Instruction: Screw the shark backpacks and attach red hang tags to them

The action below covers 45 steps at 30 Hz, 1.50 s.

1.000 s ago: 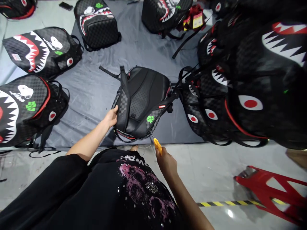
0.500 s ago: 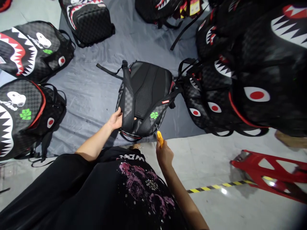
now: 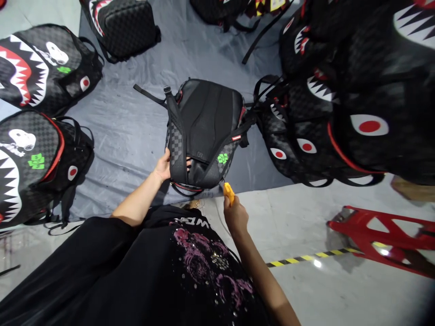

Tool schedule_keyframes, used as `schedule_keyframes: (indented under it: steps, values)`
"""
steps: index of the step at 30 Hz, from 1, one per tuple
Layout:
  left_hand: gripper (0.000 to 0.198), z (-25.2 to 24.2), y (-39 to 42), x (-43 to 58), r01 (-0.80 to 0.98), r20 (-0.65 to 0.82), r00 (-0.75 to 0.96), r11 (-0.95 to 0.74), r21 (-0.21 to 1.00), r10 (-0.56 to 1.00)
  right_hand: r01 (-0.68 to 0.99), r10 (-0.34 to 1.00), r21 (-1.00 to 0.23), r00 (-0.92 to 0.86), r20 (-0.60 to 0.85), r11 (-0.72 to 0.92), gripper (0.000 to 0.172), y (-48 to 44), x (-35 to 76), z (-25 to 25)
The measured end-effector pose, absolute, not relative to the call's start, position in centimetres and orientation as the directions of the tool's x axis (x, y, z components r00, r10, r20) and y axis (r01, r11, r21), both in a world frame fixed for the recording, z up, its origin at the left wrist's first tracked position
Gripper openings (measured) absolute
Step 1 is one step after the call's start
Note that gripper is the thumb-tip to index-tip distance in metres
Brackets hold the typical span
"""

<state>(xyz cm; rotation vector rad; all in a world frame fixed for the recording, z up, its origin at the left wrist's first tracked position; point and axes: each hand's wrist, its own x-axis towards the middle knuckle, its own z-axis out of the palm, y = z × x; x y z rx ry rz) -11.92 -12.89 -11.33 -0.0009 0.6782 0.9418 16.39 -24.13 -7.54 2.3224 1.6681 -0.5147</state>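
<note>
The right grip (image 3: 236, 215), in the head view, is clasped round a yellow tool (image 3: 229, 194), its thin tip at the near edge of a black backpack (image 3: 214, 117); contact is unclear. The left grip (image 3: 163, 167) curls round the strap (image 3: 177, 151). The backpack lies straps-up on a gray sheet (image 3: 125, 113) between other backpacks (image 3: 306, 120).

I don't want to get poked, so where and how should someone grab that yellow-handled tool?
Best by the yellow handle, probably from the near side: it is thicker and nearer the camera, while the thin tip points away, toward the middle backpack. The right hand grips it there.
</note>
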Motion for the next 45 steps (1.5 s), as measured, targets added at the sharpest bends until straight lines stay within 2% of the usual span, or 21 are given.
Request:
schedule_keyframes:
  steps: [5, 9, 14, 17, 18, 20, 22, 23, 24, 25, 27, 29, 30, 32, 34, 36, 37, 39, 41, 43, 45]
  values:
    - [0.078, -11.2, -12.2, -11.0, -0.744, -0.549, 0.362, 0.588, 0.317, 0.754, 0.93, 0.841, -0.048, 0.308, -0.445, -0.365, 0.037, -24.2, 17.1, -6.8]
    - [0.074, -10.7, -12.0, -10.2, -0.765, -0.532, 0.339, 0.556, 0.324, 0.776, 0.922, 0.821, -0.052, 0.314, -0.476, -0.383, 0.038, -27.9, 18.1, -5.0]
    - [0.069, -10.5, -11.6, -9.7, -0.758, -0.529, 0.374, 0.58, 0.299, 0.762, 0.924, 0.714, -0.04, 0.266, -0.648, -0.381, 0.034, -31.8, 16.0, -3.9]
    - [0.068, -9.9, -11.5, -9.5, -0.716, -0.49, 0.406, 0.602, 0.353, 0.771, 0.941, 0.698, -0.051, 0.211, -0.684, -0.334, 0.033, -30.4, 13.9, -4.3]
    - [0.067, -9.5, -11.7, -9.3, -0.665, -0.49, 0.413, 0.622, 0.415, 0.768, 0.945, 0.702, -0.053, 0.201, -0.684, -0.322, 0.033, -29.8, 13.5, -4.4]
    - [0.064, -8.2, -12.9, -9.0, -0.463, -0.531, 0.32, 0.618, 0.635, 0.785, 0.95, 0.717, -0.07, 0.18, -0.674, -0.304, 0.035, -28.8, 13.1, -4.4]
    - [0.067, -7.0, -15.1, -8.2, -0.081, -0.465, 0.059, 0.469, 0.88, 0.883, 0.954, 0.729, -0.112, 0.132, -0.672, -0.277, 0.036, -28.4, 12.9, -4.5]
    - [0.073, -6.6, -16.3, -7.6, 0.163, -0.334, -0.067, 0.341, 0.926, 0.94, 0.956, 0.725, -0.132, 0.105, -0.68, -0.263, 0.036, -28.4, 12.9, -4.7]
    - [0.081, -6.5, -17.5, -6.8, 0.406, -0.164, -0.103, 0.192, 0.893, 0.981, 0.957, 0.717, -0.148, 0.08, -0.692, -0.25, 0.036, -28.4, 12.9, -4.9]
    - [0.087, -6.6, -18.4, -6.0, 0.604, -0.033, -0.034, 0.047, 0.796, 0.999, 0.958, 0.705, -0.154, 0.065, -0.706, -0.243, 0.037, -28.4, 12.9, -5.3]
    - [0.088, -7.4, -19.0, -4.3, 0.805, 0.071, 0.204, -0.209, 0.555, 0.976, 0.957, 0.679, -0.141, 0.074, -0.73, -0.255, 0.041, -28.3, 13.1, -6.1]
    - [0.079, -8.1, -18.1, -3.4, 0.818, 0.08, 0.411, -0.406, 0.406, 0.908, 0.95, 0.668, -0.132, 0.096, -0.738, -0.282, 0.047, -28.1, 13.4, -6.8]
    - [0.072, -8.1, -17.3, -3.5, 0.79, 0.09, 0.48, -0.475, 0.387, 0.873, 0.946, 0.67, -0.139, 0.098, -0.736, -0.291, 0.049, -28.1, 13.5, -6.9]
    - [0.057, -7.7, -15.5, -4.3, 0.732, 0.137, 0.52, -0.522, 0.438, 0.843, 0.937, 0.685, -0.168, 0.095, -0.722, -0.307, 0.05, -28.2, 13.8, -6.9]
    - [0.048, -7.1, -13.8, -5.5, 0.702, 0.163, 0.452, -0.462, 0.543, 0.877, 0.917, 0.694, -0.188, 0.121, -0.71, -0.352, 0.05, -28.2, 14.1, -6.9]
    - [0.049, -6.7, -12.7, -6.1, 0.69, 0.133, 0.412, -0.404, 0.6, 0.902, 0.88, 0.682, -0.232, 0.133, -0.719, -0.416, 0.05, -28.2, 14.5, -7.0]
    - [0.052, -6.7, -12.5, -6.1, 0.685, 0.111, 0.453, -0.426, 0.591, 0.884, 0.857, 0.678, -0.271, 0.117, -0.726, -0.438, 0.049, -28.2, 14.7, -7.2]
    - [0.072, -7.1, -13.0, -5.3, 0.674, 0.06, 0.603, -0.548, 0.496, 0.796, 0.828, 0.678, -0.335, 0.073, -0.731, -0.449, 0.048, -28.2, 15.2, -7.4]
    - [0.093, -8.1, -14.2, -4.1, 0.673, 0.002, 0.696, -0.654, 0.346, 0.718, 0.838, 0.681, -0.333, 0.062, -0.73, -0.433, 0.048, -28.4, 15.7, -7.7]
    - [0.092, -9.3, -15.3, -2.9, 0.711, -0.011, 0.688, -0.672, 0.21, 0.725, 0.858, 0.683, -0.299, 0.079, -0.726, -0.418, 0.048, -28.7, 16.1, -8.0]
    - [0.079, -10.5, -15.6, -2.1, 0.751, 0.024, 0.653, -0.651, 0.11, 0.757, 0.865, 0.695, -0.304, 0.068, -0.716, -0.398, 0.047, -28.9, 16.4, -8.5]
